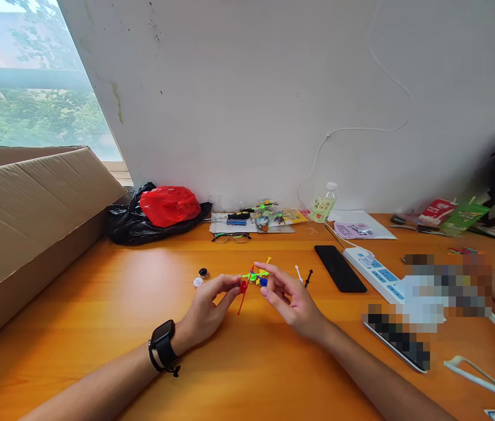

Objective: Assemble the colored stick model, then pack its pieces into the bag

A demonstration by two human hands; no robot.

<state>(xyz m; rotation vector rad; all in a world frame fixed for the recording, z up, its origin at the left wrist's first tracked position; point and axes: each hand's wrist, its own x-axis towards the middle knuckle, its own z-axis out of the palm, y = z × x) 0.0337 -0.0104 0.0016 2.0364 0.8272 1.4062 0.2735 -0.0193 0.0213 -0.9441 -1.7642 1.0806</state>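
Observation:
My left hand [210, 309], with a black watch on the wrist, pinches a small red piece [243, 286] with a thin red stick hanging from it. My right hand [289, 295] is beside it, fingers curled near a small toy of green, yellow and blue sticks and connectors [256, 275] that sits between the two hands above the orange table [111, 304]. Whether the right fingers grip the toy is hard to make out. Two small round pieces, one black [203, 272] and one white [198, 282], lie just left of the hands.
A large open cardboard box [23, 222] stands at the left. Black and red plastic bags [160, 213], glasses [230, 237], tools, a bottle [323, 204], a phone [339, 268] and a white power strip [373, 272] lie behind and right. Loose white and black sticks [303, 275] rest by my right hand.

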